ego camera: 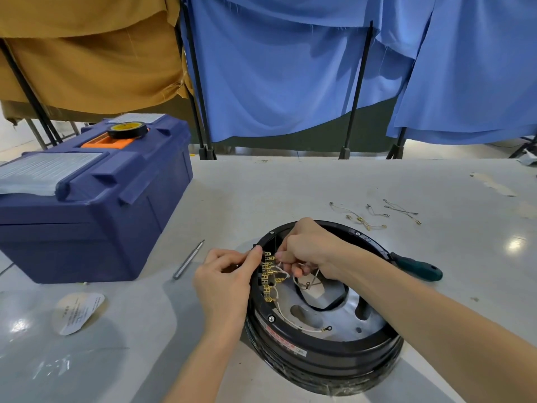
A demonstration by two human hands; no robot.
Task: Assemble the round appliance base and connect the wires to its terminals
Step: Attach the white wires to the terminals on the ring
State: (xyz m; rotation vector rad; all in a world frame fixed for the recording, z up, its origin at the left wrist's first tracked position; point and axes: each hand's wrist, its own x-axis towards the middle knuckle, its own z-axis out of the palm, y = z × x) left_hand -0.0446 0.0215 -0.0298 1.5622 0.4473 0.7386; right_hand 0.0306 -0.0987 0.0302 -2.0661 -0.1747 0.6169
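From the head view we see the round base (319, 353) lying open side up on the near part of the desk (261, 193), right of middle. A row of gold terminals (268, 282) runs along its inner left wall.

Our left hand (223, 277) holds the rim at that wall, fingers curled outside it and the thumb at the top of the terminal row. Our right hand (308, 248) reaches in from the far side, its fingers pinching a white wire (280, 264) just beside the upper terminals. This hand hides the far inner part of the base.

A green-handled screwdriver (418, 267) lies just right of the base, its shaft hidden behind the rim and our right forearm. A slim metal bit (189, 260) lies left of our left hand. Farther left stands a blue toolbox (87, 205) with a roll of black tape (127, 130) on its lid. A rounded paper label (77, 312) lies in front of the toolbox. Loose spare wires (374, 213) are scattered beyond the base. Blue cloth (290, 68) and brown cloth (87, 53) hang behind the desk.
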